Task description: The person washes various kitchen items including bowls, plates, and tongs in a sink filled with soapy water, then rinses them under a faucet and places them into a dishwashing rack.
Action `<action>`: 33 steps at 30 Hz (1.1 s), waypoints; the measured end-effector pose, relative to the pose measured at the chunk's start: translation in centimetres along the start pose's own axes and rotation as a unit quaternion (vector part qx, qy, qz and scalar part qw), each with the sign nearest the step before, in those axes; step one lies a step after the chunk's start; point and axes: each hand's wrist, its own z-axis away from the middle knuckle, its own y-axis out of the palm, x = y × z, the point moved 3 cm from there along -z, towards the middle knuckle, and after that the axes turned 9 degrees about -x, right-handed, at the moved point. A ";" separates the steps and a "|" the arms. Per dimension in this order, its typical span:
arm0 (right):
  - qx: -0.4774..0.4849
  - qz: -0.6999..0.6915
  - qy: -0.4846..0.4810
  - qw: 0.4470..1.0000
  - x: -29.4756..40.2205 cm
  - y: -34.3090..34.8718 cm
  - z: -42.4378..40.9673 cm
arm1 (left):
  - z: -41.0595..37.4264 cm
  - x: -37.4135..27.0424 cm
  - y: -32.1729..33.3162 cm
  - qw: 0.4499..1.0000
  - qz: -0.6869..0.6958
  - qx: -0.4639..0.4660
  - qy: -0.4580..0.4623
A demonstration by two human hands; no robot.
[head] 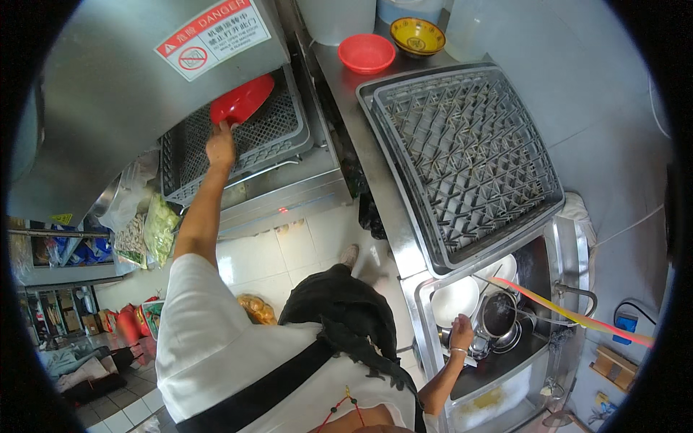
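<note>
My left hand (221, 147) grips the edge of a red bowl (242, 100), which is tilted over a grey mesh dish rack (273, 122). That rack sits under the raised metal hood of a dishwashing machine (124, 81). At the sink, my right hand (462, 334) is by the lower rim of a large white bowl (455, 301). Its fingers are bent, and whether they grip the rim is hard to see. Beside it in the sink basin (465, 387) are a metal pot (498, 314) with water running in and more white dishes (501, 269).
A grey peg dish rack (471, 162) rests in a tray on the steel counter (405, 254). Behind it stand a red bowl (366, 53) and a yellow patterned bowl (417, 35). A tap (579, 292) and a coloured hose (574, 314) reach over the sink. Bagged vegetables (161, 227) are at left.
</note>
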 end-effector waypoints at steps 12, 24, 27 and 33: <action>0.028 0.115 0.024 0.993 4.1 1.7 -1.3 | -4.9 4.7 11.0 0.902 0.372 0.212 -0.059; -0.156 0.267 0.115 0.944 11.0 4.8 10.0 | -15.3 13.8 26.3 0.944 -0.034 0.303 0.127; -0.191 0.290 0.098 0.933 13.9 6.5 13.4 | -15.7 15.0 28.2 0.941 -0.046 0.304 0.143; -0.200 0.251 0.149 0.935 15.2 8.8 20.7 | -15.9 18.8 28.6 0.948 -0.059 0.279 0.141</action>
